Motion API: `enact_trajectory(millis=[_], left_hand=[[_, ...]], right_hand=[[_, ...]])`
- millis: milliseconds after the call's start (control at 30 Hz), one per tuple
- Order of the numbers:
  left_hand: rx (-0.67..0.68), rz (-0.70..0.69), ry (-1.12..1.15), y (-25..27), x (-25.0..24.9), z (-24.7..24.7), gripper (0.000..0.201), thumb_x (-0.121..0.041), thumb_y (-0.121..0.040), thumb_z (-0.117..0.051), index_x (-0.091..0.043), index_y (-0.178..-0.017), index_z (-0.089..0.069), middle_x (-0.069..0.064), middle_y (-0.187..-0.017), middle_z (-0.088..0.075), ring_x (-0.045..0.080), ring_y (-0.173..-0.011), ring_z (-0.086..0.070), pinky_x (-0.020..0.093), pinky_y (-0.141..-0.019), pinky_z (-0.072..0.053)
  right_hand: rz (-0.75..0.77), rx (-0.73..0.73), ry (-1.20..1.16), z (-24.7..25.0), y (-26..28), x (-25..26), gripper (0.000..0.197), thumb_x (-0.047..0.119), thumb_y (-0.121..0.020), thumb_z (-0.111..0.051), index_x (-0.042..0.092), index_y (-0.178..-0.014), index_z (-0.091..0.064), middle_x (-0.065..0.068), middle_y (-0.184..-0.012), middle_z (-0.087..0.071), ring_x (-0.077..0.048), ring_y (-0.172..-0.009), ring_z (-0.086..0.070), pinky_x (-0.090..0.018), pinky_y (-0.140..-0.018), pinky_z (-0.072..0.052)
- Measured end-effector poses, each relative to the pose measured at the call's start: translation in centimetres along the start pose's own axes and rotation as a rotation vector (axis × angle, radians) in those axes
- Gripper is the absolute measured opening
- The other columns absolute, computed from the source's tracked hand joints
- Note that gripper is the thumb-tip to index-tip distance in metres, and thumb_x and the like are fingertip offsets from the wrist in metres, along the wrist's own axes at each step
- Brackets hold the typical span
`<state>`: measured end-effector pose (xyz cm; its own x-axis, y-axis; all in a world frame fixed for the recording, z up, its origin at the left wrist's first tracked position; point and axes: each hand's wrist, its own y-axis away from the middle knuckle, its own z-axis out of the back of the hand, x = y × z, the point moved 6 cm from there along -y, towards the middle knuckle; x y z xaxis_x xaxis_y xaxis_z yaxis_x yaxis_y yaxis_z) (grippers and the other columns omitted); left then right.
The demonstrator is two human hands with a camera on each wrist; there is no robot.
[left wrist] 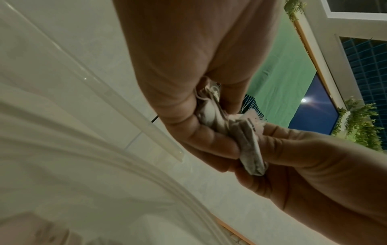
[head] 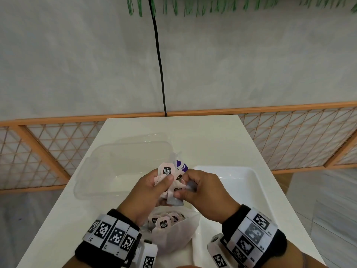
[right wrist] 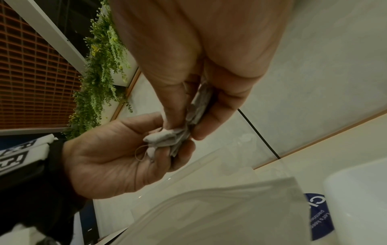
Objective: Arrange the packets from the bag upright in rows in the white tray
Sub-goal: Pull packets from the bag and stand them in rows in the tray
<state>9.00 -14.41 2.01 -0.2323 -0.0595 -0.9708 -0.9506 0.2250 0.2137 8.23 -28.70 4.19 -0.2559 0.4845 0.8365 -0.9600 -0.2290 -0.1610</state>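
Above the table my left hand (head: 164, 182) grips a bunch of pale pink tea packets (head: 167, 170) with dark labels. My right hand (head: 183, 186) pinches packets from the same bunch, among them a grey-white one (head: 176, 200). In the left wrist view the left hand (left wrist: 209, 126) curls round the packets (left wrist: 249, 142). In the right wrist view the right hand (right wrist: 188, 122) pinches the packets (right wrist: 199, 104) between thumb and fingers. The clear bag (head: 173, 236) lies under my wrists with several packets inside. To the right stands the white tray (head: 251, 182); I see no packets in it.
A clear plastic container (head: 108, 171) stands on the white table (head: 202, 136) to the left of my hands. A blue-labelled item (head: 182, 166) shows just beyond the packets. An orange lattice fence (head: 289, 136) runs behind the table, and a black cable (head: 159, 60) hangs down the wall.
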Motion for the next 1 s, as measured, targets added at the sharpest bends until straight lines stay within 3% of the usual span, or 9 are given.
enact_trajectory(millis=[333,433,533,600,700,767,833,900,1000], left_hand=[[-0.084,-0.003,-0.169,-0.6,0.3,0.4,0.012,-0.017,-0.092,-0.059,-0.015,-0.095,-0.071,0.008,-0.083,-0.074,0.022,-0.073,-0.071,0.033,-0.061,-0.056],[-0.159,-0.034,-0.199,-0.8,0.1,1.4,0.01,-0.016,-0.092,-0.06,-0.015,-0.094,-0.07,0.011,-0.085,-0.073,0.027,-0.072,-0.07,0.033,-0.058,-0.054],[-0.198,-0.062,-0.235,-0.6,-0.3,2.4,0.009,-0.017,-0.092,-0.059,-0.018,-0.096,-0.068,0.01,-0.087,-0.074,0.031,-0.074,-0.072,0.035,-0.059,-0.056],[-0.195,-0.078,-0.291,-0.3,-0.3,2.9,0.01,-0.019,-0.093,-0.058,-0.022,-0.097,-0.067,0.006,-0.086,-0.075,0.032,-0.074,-0.072,0.041,-0.064,-0.058],[-0.178,-0.079,-0.411,0.0,0.1,3.3,0.011,-0.022,-0.093,-0.057,-0.027,-0.093,-0.067,0.0,-0.087,-0.074,0.03,-0.07,-0.071,0.047,-0.07,-0.059],[-0.176,-0.071,-0.47,0.2,0.5,3.6,0.01,-0.024,-0.093,-0.057,-0.027,-0.092,-0.067,-0.001,-0.086,-0.074,0.028,-0.068,-0.071,0.049,-0.07,-0.059],[-0.17,-0.067,-0.489,0.3,0.6,3.8,0.01,-0.025,-0.093,-0.058,-0.026,-0.091,-0.067,0.003,-0.085,-0.074,0.029,-0.068,-0.071,0.051,-0.069,-0.059],[-0.169,-0.066,-0.512,0.3,0.8,4.0,0.01,-0.025,-0.093,-0.058,-0.024,-0.09,-0.067,0.005,-0.083,-0.073,0.03,-0.067,-0.07,0.05,-0.068,-0.058],[-0.17,-0.07,-0.547,0.2,1.0,4.1,0.009,-0.025,-0.093,-0.058,-0.024,-0.09,-0.067,0.004,-0.082,-0.073,0.028,-0.064,-0.071,0.047,-0.065,-0.059]], right_hand=[[0.035,0.141,-0.053,0.0,-0.2,-0.3,0.03,0.023,-0.086,-0.069,0.041,-0.067,-0.053,0.02,-0.063,-0.054,-0.001,-0.061,-0.048,-0.013,-0.058,-0.037],[-0.007,0.047,-0.13,1.7,-0.5,-1.3,0.018,0.028,-0.093,-0.058,0.028,-0.076,-0.053,0.007,-0.074,-0.059,-0.006,-0.069,-0.055,-0.021,-0.068,-0.046],[-0.176,-0.105,-0.078,4.0,-0.6,-4.7,0.019,0.034,-0.097,-0.046,0.018,-0.086,-0.05,-0.007,-0.088,-0.063,-0.026,-0.085,-0.06,-0.043,-0.079,-0.052],[-0.273,-0.007,0.056,4.3,-0.3,-6.9,0.02,0.031,-0.098,-0.042,0.014,-0.088,-0.047,-0.006,-0.09,-0.062,-0.027,-0.087,-0.059,-0.043,-0.083,-0.052],[-0.328,0.373,0.232,1.6,1.2,-9.6,0.019,0.028,-0.098,-0.04,0.024,-0.08,-0.042,0.005,-0.088,-0.057,-0.017,-0.084,-0.054,-0.031,-0.079,-0.046],[-0.321,0.528,0.317,-0.2,2.3,-11.0,0.014,0.028,-0.098,-0.04,0.025,-0.086,-0.046,0.005,-0.101,-0.06,-0.019,-0.096,-0.056,-0.029,-0.084,-0.043],[-0.305,0.582,0.349,-1.6,2.9,-11.7,0.021,0.027,-0.099,-0.039,0.021,-0.113,-0.053,0.002,-0.122,-0.06,-0.02,-0.113,-0.054,-0.031,-0.097,-0.041],[-0.282,0.57,0.369,-2.2,2.9,-11.8,0.035,0.024,-0.099,-0.038,0.019,-0.133,-0.047,-0.001,-0.133,-0.055,-0.021,-0.121,-0.05,-0.034,-0.105,-0.037],[-0.179,0.54,0.41,-2.7,2.2,-11.6,0.035,0.02,-0.099,-0.038,0.012,-0.133,-0.045,-0.002,-0.147,-0.039,-0.023,-0.129,-0.045,-0.031,-0.108,-0.034]])
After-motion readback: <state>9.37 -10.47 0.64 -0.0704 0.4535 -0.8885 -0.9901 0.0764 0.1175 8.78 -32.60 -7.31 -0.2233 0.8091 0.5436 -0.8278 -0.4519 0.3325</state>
